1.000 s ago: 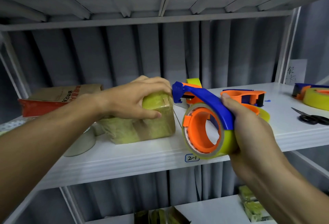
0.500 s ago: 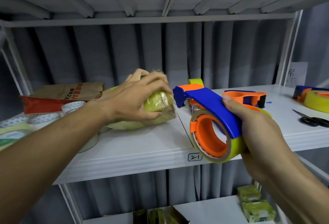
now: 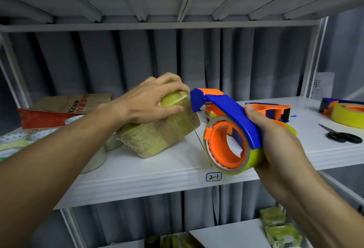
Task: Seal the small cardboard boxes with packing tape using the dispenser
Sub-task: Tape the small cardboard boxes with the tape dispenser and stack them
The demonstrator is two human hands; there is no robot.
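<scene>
A small cardboard box [image 3: 157, 135], wrapped in yellowish tape, sits tilted on the white shelf [image 3: 149, 175]. My left hand [image 3: 151, 102] grips its upper end, fingers curled over the top. My right hand [image 3: 275, 137] holds a blue and orange tape dispenser [image 3: 228, 127] loaded with a yellow roll. The dispenser's blue cutter head touches the box's top right corner.
Two more dispensers lie on the shelf, one behind my right hand [image 3: 269, 110] and one at the far right [image 3: 344, 110]. Black scissors [image 3: 340, 135] lie to the right. A brown paper bag [image 3: 65, 108] and tape rolls [image 3: 17, 141] sit left. Taped boxes [image 3: 279, 228] are on the lower shelf.
My left hand has turned the box, which now rests tilted with its long side showing. The dispenser's cutter head has stayed close to the box's top corner.
</scene>
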